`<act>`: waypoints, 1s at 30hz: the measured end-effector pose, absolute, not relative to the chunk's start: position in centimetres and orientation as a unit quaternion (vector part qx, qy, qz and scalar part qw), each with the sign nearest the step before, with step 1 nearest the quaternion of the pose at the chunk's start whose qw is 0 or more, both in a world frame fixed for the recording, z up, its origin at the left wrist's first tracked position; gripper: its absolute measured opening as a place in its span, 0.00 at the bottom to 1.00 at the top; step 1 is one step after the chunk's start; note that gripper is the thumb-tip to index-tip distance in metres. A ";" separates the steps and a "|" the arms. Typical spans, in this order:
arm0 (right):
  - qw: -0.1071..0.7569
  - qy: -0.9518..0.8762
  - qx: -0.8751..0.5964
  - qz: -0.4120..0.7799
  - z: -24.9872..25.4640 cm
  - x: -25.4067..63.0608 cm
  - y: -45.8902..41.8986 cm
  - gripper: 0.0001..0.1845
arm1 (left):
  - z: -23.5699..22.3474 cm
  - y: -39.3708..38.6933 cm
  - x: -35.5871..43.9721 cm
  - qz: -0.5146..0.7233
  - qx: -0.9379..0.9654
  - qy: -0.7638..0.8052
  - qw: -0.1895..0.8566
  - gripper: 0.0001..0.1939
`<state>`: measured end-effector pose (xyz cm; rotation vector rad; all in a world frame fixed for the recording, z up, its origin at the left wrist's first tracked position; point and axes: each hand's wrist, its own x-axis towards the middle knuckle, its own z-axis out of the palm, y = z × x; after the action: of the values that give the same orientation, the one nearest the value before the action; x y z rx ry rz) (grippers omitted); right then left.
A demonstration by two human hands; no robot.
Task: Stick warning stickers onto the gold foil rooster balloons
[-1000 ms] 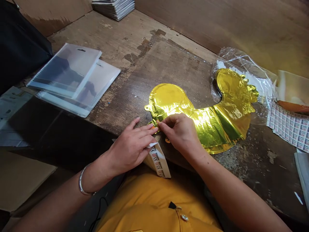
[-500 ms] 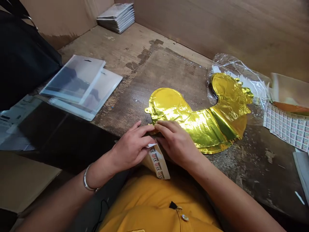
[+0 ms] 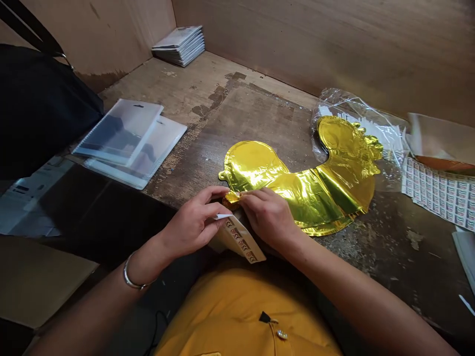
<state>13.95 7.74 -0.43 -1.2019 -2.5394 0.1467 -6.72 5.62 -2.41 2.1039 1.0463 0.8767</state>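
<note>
A shiny gold foil balloon (image 3: 256,160), flat and curved, lies on the worn wooden table (image 3: 256,109). Between thumb and fingers, my left hand (image 3: 195,220) grips a strip of stickers (image 3: 243,241) printed with CE marks; the strip hangs below toward my lap. My left index fingertip also touches the small tab at the balloon's near left end. The fingers of my right hand (image 3: 270,215) are pinched on the balloon's edge beside that tab. Whether a loose sticker sits under those fingertips is hidden.
Clear plastic sleeves (image 3: 126,133) lie at the left by a black bag (image 3: 40,109). A stack of folded packets (image 3: 181,44) stands in the back corner. To the right are a crinkled clear bag (image 3: 374,118) with white pieces and sheets of printed stickers (image 3: 438,190).
My left hand has drawn slightly left and down from the balloon's tab, which now shows folded up between the hands. The sticker strip has tilted. The camera view has shifted a little.
</note>
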 end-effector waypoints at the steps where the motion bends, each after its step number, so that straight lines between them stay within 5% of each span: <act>1: 0.176 -0.869 -0.454 0.084 -0.3 13.9 8.0 0.10 | -2.5 5.5 -6.7 0.333 0.796 0.400 0.309 0.10; 8: 0.242 -0.723 -0.565 0.317 0.5 14.2 10.1 0.07 | -1.3 5.5 -5.8 0.339 0.814 0.412 0.232 0.08; 12: 0.235 -0.727 -0.548 0.340 0.6 14.4 10.7 0.03 | -0.7 6.4 -5.2 0.317 0.843 0.381 0.208 0.06; 22: 0.210 -0.751 -0.567 0.266 -0.2 13.7 11.1 0.14 | -1.8 6.2 -5.3 0.321 0.818 0.408 0.247 0.08; 30: 0.223 -0.703 -0.532 0.416 0.5 14.0 12.0 0.23 | -0.5 7.1 -5.3 0.255 0.882 0.378 0.121 0.07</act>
<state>13.97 12.01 0.49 -1.4703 -1.9404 1.1500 -5.26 7.09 -0.53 2.5757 1.1028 0.7437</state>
